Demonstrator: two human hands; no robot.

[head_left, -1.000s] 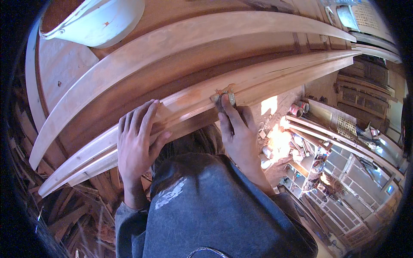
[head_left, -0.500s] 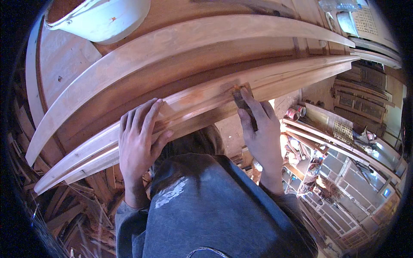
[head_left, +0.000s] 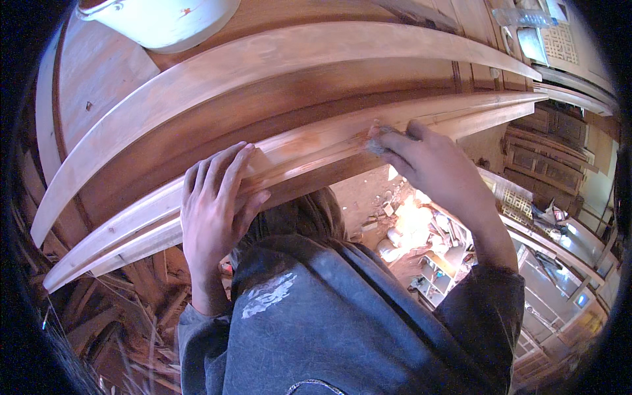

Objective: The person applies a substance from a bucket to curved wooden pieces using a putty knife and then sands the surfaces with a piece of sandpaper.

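A long moulded wooden strip runs across the workbench edge in front of me. My left hand lies flat on it with fingers spread, pressing it down. Further right along the strip, my right hand is closed on a small grey piece of sandpaper that it presses against the wood. The pad is mostly hidden under my fingers. Pale, fresh wood shows along the strip between my hands.
A wider pale board lies behind the strip on the brown bench top. A white bucket stands at the far left. Wood scraps and shavings cover the floor on the left; carved wooden panels stand at right.
My right hand has slid to the right along the strip with the sandpaper. My left hand has stayed pressed on the same spot.
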